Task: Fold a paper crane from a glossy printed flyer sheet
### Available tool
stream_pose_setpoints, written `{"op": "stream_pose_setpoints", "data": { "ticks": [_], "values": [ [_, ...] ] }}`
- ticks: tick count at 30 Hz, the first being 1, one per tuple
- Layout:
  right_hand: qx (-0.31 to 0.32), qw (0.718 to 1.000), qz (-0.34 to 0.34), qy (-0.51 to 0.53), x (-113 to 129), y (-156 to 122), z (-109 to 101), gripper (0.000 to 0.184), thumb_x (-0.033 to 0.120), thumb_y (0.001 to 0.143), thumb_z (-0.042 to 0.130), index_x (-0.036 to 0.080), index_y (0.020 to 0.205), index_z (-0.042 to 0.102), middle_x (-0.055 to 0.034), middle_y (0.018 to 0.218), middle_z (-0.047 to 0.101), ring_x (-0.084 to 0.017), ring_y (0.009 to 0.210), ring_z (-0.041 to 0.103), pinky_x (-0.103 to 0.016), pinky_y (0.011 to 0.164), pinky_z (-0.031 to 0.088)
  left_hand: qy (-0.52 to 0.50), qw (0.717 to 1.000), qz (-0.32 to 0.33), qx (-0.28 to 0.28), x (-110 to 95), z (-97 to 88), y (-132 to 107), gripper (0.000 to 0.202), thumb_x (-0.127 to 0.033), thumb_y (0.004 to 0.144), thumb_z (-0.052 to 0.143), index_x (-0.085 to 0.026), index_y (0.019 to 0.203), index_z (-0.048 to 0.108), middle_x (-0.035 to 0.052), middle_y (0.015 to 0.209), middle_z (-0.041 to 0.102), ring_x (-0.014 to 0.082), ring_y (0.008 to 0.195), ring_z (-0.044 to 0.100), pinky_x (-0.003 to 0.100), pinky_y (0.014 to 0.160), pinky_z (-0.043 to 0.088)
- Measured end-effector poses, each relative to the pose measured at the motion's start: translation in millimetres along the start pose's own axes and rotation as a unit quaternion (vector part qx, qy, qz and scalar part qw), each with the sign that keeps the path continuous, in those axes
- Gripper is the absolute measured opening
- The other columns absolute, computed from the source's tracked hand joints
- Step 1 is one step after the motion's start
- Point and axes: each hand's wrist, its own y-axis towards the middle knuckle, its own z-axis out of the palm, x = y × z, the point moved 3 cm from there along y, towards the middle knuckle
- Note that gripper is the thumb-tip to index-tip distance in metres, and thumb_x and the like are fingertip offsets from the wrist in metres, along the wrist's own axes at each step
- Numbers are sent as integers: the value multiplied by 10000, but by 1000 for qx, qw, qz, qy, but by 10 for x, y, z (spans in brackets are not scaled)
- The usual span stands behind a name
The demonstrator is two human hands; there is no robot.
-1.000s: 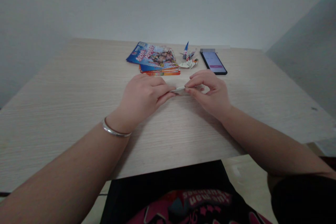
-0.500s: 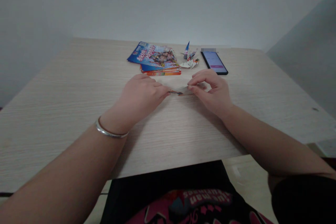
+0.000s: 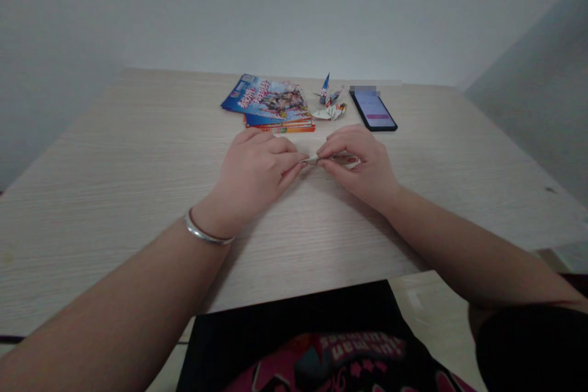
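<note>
A small piece of folded paper (image 3: 312, 160) is pinched between both hands, a little above the middle of the table. My left hand (image 3: 260, 166), with a silver bangle (image 3: 206, 235) on its wrist, grips the paper's left end between thumb and fingertips. Close beside it, my right hand (image 3: 362, 158) pinches the paper with thumb and forefinger, and part of the paper shows inside the curl of its fingers. The fingers cover most of the paper, so its folded shape is hard to make out.
Beyond my left hand lies a stack of colourful printed leaflets (image 3: 271, 98). Folded paper cranes (image 3: 329, 111) stand to its right. A phone (image 3: 374, 111) with a lit screen lies farther right. The pale wooden table (image 3: 114, 177) meets a wall at the back.
My hands have come closer together along the paper, the left shifting right and the right shifting left. Less of the paper shows between them.
</note>
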Motion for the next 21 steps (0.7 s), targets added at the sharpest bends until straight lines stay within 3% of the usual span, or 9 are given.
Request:
{"op": "stream_pose_setpoints", "data": {
  "ticks": [5, 21],
  "values": [
    [6, 1000, -24, 18, 30, 26, 29, 83, 278, 899, 747, 273, 821, 718, 11, 853, 800, -197, 871, 731, -410, 902, 531, -30, 997, -16, -73, -59, -59, 10, 295, -375, 1037, 559, -232, 912, 785, 42, 873, 778, 212, 808, 668, 398, 756, 435],
    [-10, 1000, -24, -16, 83, 46, 66, 80, 198, 860, 689, 264, 816, 682, 5, 844, 789, -200, 851, 727, -408, 879, 525, -61, 991, -41, -112, -87, -75, 25, 252, -283, 977, 596, -228, 745, 675, 6, 781, 745, 196, 756, 670, 409, 768, 433]
  ]
}}
